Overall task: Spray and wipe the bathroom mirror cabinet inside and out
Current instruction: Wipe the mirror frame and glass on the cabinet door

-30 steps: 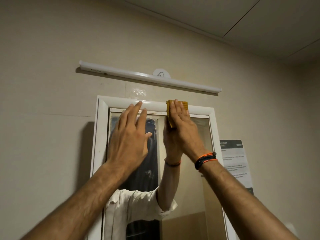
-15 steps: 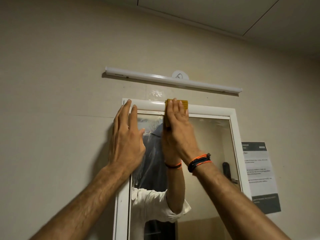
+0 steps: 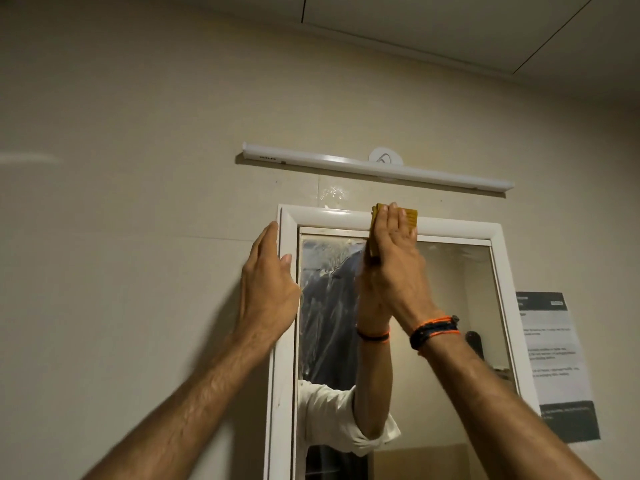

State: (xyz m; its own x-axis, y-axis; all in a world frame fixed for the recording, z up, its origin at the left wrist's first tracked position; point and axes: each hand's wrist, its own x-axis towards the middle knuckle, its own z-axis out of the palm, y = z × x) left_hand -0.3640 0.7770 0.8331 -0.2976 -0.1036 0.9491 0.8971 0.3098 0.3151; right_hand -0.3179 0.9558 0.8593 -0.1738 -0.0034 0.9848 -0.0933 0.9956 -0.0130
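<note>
Mirror cabinet hangs on the beige wall, its white frame running up past head height, so both arms reach upward to it. Against the top rail the right hand presses a folded yellow cloth with straight, flat fingers; the grip here is a released palm that pushes rather than a clench, which I judge spreads pressure along the rail and lets the cloth slide sideways. Only the upper and left edges of the cloth show past the fingers. At the left side of the frame, just below its top left corner, the left hand lies with fingers extended along the outer edge and the thumb toward the front face, holding nothing; it looks like a brace to steady the cabinet and the person's reach while the other hand rubs. Below the rail the mirror glass carries streaky wet film at its upper left, which suggests spray that is not yet wiped off. The door appears closed, so this seems to be the outside pass, with the inside yet to do. Above the cabinet a white tube light is mounted, and to the right a printed notice is stuck on the wall.
</note>
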